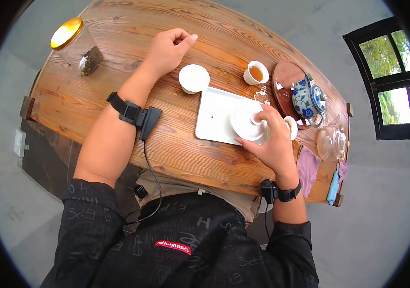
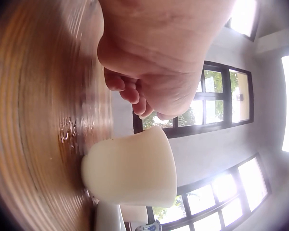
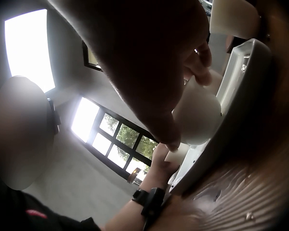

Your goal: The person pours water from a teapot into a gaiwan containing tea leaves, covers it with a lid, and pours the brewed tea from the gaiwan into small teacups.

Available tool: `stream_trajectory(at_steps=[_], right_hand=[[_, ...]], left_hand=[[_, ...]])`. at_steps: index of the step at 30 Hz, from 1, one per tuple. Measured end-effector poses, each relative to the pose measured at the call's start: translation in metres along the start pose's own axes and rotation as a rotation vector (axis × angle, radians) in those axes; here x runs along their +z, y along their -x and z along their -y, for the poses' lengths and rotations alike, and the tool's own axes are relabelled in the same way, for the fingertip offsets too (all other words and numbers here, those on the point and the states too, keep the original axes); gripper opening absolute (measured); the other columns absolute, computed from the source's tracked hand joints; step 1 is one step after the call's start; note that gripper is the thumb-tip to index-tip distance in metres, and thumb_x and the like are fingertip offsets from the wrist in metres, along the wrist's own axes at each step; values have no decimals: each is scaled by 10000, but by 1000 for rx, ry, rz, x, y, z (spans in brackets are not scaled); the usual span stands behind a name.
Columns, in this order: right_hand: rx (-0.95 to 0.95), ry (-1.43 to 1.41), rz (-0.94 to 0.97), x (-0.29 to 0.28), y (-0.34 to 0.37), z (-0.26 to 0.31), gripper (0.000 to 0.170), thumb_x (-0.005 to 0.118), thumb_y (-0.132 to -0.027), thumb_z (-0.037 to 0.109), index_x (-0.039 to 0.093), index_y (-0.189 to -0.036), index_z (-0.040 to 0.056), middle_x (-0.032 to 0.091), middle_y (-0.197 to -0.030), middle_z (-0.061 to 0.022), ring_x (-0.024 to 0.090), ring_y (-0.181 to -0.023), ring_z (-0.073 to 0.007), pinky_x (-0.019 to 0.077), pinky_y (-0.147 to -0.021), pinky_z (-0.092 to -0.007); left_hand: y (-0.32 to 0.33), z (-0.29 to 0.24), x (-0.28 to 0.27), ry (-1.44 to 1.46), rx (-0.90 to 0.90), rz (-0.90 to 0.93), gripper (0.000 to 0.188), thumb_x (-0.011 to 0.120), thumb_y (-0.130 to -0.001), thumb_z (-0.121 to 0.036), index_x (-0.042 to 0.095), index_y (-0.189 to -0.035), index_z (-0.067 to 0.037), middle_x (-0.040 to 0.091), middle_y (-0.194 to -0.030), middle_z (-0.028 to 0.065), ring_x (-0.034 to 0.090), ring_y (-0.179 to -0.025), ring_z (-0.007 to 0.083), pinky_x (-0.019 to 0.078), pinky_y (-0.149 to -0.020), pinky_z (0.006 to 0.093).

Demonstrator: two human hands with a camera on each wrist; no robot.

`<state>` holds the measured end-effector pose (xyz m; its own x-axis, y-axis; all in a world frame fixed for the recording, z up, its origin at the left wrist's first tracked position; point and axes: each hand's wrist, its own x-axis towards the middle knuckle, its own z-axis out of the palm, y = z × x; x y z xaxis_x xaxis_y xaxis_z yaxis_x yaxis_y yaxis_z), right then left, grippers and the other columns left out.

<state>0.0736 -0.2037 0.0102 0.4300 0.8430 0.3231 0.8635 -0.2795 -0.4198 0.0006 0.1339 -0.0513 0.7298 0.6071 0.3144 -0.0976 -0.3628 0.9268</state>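
My right hand (image 1: 274, 144) grips a white gaiwan (image 1: 244, 126) on the white rectangular tray (image 1: 213, 108). One finger lies at the lid's knob while the thumb is at the rim. In the right wrist view the gaiwan's rounded side (image 3: 197, 118) shows under the fingers, close over the tray. My left hand (image 1: 169, 50) rests on the table, fingers loosely curled, with nothing held. Just beside it, in the left wrist view, stands a plain white cup (image 2: 130, 168), near the tray's corner in the head view.
A white cup of amber tea (image 1: 256, 74) stands beyond the tray. To the right are a round brown tray (image 1: 281, 72) bearing a blue-and-white teapot (image 1: 305, 98), a glass pot (image 1: 328, 144) and a purple cloth (image 1: 308, 168). A gold-lidded jar (image 1: 78, 48) stands far left.
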Motion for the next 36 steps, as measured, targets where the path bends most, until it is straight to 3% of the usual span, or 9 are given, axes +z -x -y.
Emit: stream_trajectory(at_steps=[4, 10, 17, 19, 20, 25, 27, 34, 36], right_hand=[[29, -53, -19, 6, 1, -4, 569, 980, -635, 191, 611, -1052, 75, 675, -1295, -236, 637, -1265, -381, 507, -1019, -447], [41, -164, -36, 0, -15, 6, 590, 985, -623, 165, 624, -1080, 65, 690, -1258, -212, 671, -1194, -317, 519, -1023, -412], [-178, -74, -16, -8, -51, 24, 597, 994, -644, 165, 662, -1121, 31, 692, -1248, -162, 677, -1162, -286, 524, -1021, -408], [-83, -157, 39, -8, -61, 34, 580, 992, -658, 172, 665, -1114, 24, 697, -1210, -139, 673, -1137, -273, 519, -1025, -406], [-124, -195, -1, -5, -68, 36, 548, 977, -647, 244, 685, -1072, 59, 720, -1089, -129, 696, -1019, -317, 555, -905, -403], [-192, -146, 84, -7, -93, 50, 502, 951, -669, 216, 681, -1058, 52, 726, -1058, -128, 688, -983, -317, 556, -854, -401], [-166, -87, 144, -8, -99, 54, 542, 970, -679, 213, 690, -1106, 31, 725, -1102, -81, 677, -1013, -216, 531, -892, -356], [-206, 11, 223, -7, -119, 63, 535, 960, -684, 238, 729, -1132, 61, 741, -1137, -83, 700, -1028, -244, 540, -866, -368], [-156, -9, 267, -10, -125, 72, 483, 939, -679, 245, 750, -1082, 58, 744, -1106, -153, 701, -1029, -348, 563, -870, -435]], left_hand=[[-1, 4, 1, 13, 18, -17, 315, 724, -1003, -307, 727, -917, -4, 623, -718, -16, 507, -673, 81, 437, -608, 276], [-1, 4, 0, -7, 48, -21, 327, 721, -1001, -308, 715, -896, 1, 631, -719, 2, 514, -668, 92, 448, -608, 288], [1, 4, 1, -10, 49, -40, 340, 719, -999, -318, 705, -884, 1, 627, -702, 16, 516, -646, 108, 443, -588, 302], [1, 3, 0, -3, 49, -50, 342, 722, -997, -319, 705, -882, 2, 624, -695, 19, 515, -640, 111, 442, -584, 304], [2, 2, 0, -16, 47, -53, 343, 724, -994, -319, 705, -880, 4, 626, -694, 25, 520, -636, 116, 447, -584, 307], [2, 3, 1, -6, 54, -83, 342, 731, -983, -316, 708, -876, 9, 642, -694, 44, 541, -633, 135, 463, -589, 321], [2, 3, 0, -23, 40, -68, 332, 732, -978, -310, 713, -881, 7, 654, -698, 49, 555, -636, 142, 473, -596, 327], [3, 4, 2, -4, 38, -89, 332, 737, -967, -317, 721, -880, 3, 675, -708, 68, 579, -644, 156, 488, -611, 334], [2, 5, 1, -28, 37, -77, 343, 739, -959, -336, 725, -872, -4, 685, -716, 77, 595, -645, 172, 496, -620, 345]])
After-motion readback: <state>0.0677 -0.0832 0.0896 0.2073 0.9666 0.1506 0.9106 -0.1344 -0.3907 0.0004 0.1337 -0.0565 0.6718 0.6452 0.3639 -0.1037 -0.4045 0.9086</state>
